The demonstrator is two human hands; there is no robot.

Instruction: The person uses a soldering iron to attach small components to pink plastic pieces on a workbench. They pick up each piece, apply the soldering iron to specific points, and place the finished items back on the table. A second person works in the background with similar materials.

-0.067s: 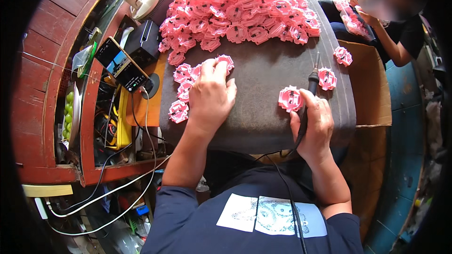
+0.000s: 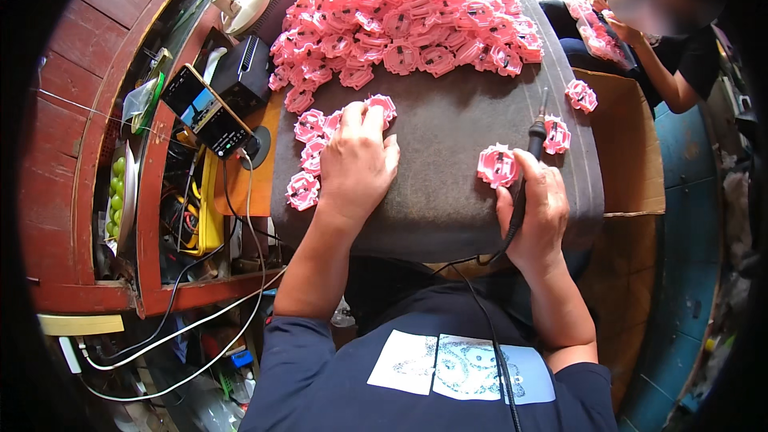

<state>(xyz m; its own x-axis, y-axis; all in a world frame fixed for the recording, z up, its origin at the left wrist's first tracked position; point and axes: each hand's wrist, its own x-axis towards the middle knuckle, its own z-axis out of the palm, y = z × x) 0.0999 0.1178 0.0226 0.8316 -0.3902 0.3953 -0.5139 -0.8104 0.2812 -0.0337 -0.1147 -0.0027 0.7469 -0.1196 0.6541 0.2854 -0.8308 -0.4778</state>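
My left hand [image 2: 360,156] is at the mat's left side, its curled fingers on a pink plastic piece [image 2: 382,106] in a small group [image 2: 302,189] of them. My right hand [image 2: 536,216] grips a black soldering iron [image 2: 536,140], its metal tip pointing away from me. A single pink piece [image 2: 497,166] with a black part in its middle touches my right fingertips. Another pink piece [image 2: 558,134] lies just beside the iron's tip end. A large heap of similar pieces [image 2: 400,16] covers the far part of the dark mat [image 2: 432,200].
A phone [image 2: 206,110] on a stand and a black box [image 2: 240,72] are at the left, beside a red wooden cabinet [image 2: 84,192] with cables. A cardboard box [image 2: 624,144] stands right of the table. Another person [image 2: 672,64] at the upper right holds pink pieces.
My right hand, with the iron, has shifted slightly to the right, and the pink piece at its fingertips moved with it. My left hand has barely moved.
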